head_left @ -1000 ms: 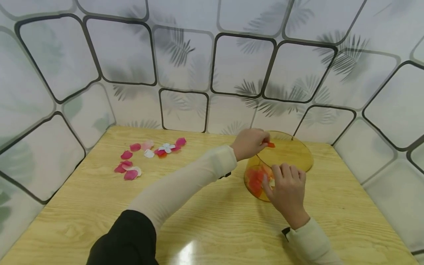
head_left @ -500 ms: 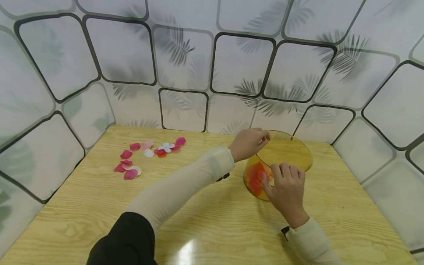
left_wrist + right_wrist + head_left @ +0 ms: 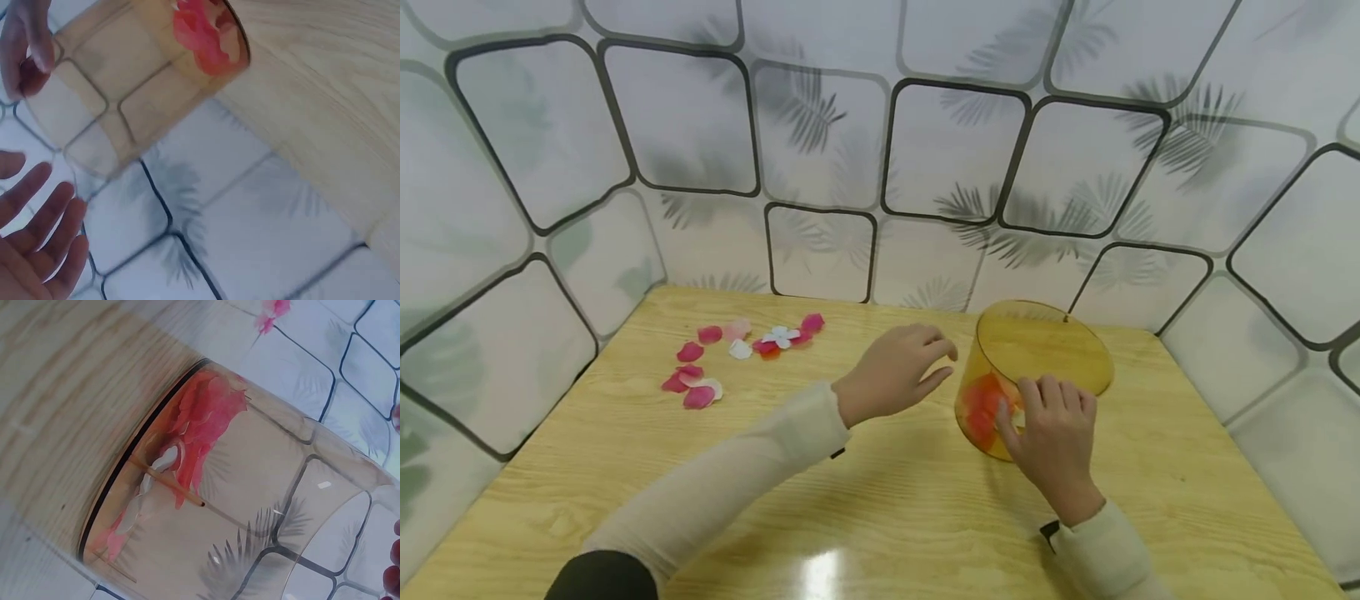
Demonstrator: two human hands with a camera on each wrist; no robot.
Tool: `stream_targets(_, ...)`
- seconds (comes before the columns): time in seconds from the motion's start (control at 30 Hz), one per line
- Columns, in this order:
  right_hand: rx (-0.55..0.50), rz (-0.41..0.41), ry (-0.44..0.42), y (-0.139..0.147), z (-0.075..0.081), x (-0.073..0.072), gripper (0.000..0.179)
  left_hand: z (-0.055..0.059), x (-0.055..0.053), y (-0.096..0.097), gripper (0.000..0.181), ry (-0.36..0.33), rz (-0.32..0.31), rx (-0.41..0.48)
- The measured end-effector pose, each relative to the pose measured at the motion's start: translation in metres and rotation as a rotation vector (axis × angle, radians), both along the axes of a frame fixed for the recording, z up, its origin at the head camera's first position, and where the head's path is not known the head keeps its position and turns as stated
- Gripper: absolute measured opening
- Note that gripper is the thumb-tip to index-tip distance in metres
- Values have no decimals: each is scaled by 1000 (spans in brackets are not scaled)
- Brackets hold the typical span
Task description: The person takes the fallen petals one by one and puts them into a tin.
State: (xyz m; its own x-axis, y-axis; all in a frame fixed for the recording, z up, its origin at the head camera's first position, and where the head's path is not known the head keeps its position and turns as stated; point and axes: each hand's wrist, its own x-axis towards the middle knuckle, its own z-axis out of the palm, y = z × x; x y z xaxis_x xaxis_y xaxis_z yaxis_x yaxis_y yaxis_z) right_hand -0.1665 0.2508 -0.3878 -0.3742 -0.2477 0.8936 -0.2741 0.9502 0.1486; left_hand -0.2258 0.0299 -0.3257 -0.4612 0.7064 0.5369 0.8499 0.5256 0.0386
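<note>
A clear amber cylindrical container (image 3: 975,362) stands on the right of the table, its wide mouth facing up. Red, pink and white petals (image 3: 983,408) lie at its bottom; the right wrist view shows these petals (image 3: 209,419) through the wall, along with a thin brown stick-like piece (image 3: 172,481). My right hand (image 3: 1056,437) grips the near rim, fingers over the edge and thumb on the outside. Just left of the container, my left hand (image 3: 898,371) hovers with loosely bent fingers and nothing in them; in the left wrist view its fingers (image 3: 47,244) are spread apart.
On the left of the wooden table (image 3: 880,500), several pink, red and white petals (image 3: 700,397) lie in a curved line. A white flower-shaped piece (image 3: 781,337) sits among them. Patterned cloth walls (image 3: 820,250) close off the back and sides.
My left hand held a red petal over the container's mouth, let it go, then drew back left and toward me. My right hand has stayed on the rim.
</note>
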Motion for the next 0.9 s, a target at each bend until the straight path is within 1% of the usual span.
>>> stream_targets(0.03, -2, 2, -3, 0, 0, 0, 31, -2, 1, -11, 14, -6, 20, -6)
stream_targets(0.1, -6, 5, -5, 0, -1, 0, 32, -5, 1, -33, 13, -44, 70, -3)
stream_targets(0.23, -7, 11, -5, -1, 0, 0, 31, -14, -4, -78, 11, -147, 212, 31)
stream_targets(0.33, 2, 15, -17, -1, 1, 1, 31, -21, -9, -113, 13, -193, 319, 39)
stream_targets(0.43, 29, 10, -60, -1, 5, 4, 33, -29, -13, -145, 15, -253, 406, 20)
stream_targets(0.53, 70, 6, -116, 0, 12, 8, 38, -37, -16, -175, 16, -326, 475, -27)
stream_targets(0.6, 101, 19, -154, 1, 17, 9, 41, -42, -18, -194, 16, -358, 514, -66)
stream_targets(0.73, 174, 67, -218, 3, 28, 4, 40, -51, -23, -229, 17, -386, 566, -142)
stream_targets(0.8, 215, 91, -248, 5, 32, 0, 40, -55, -25, -241, 17, -409, 582, -165)
stream_targets(0.9, 256, 127, -278, 9, 33, -4, 42, -60, -27, -256, 18, -443, 587, -189)
